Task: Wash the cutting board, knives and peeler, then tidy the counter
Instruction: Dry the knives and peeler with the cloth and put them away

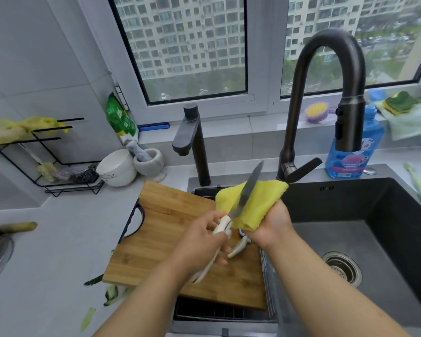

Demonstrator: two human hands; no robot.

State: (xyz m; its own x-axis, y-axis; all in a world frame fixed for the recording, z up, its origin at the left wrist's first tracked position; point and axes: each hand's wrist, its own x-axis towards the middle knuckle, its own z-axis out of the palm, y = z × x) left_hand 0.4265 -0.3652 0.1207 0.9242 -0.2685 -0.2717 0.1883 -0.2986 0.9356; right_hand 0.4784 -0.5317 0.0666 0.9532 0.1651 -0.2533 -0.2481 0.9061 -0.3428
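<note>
My left hand (206,242) grips the white handle of a knife (247,190), whose blade points up and to the right. My right hand (271,223) holds a folded yellow cloth (260,203) against the blade. Both hands hover over the right edge of a wooden cutting board (170,229) that lies partly on the counter and partly over a drain rack. On the board, just below my hands, lies a white-handled peeler (240,248). Another white handle (204,271) shows beneath my left wrist; whether it is a second knife I cannot tell.
A dark sink (374,239) with a drain lies to the right, beneath a tall black faucet (326,93) and a smaller tap (192,142). Blue dish soap (350,161), white bowls (117,167), a mortar (148,161) and a wire rack (58,166) stand behind. Green peels (111,294) litter the counter.
</note>
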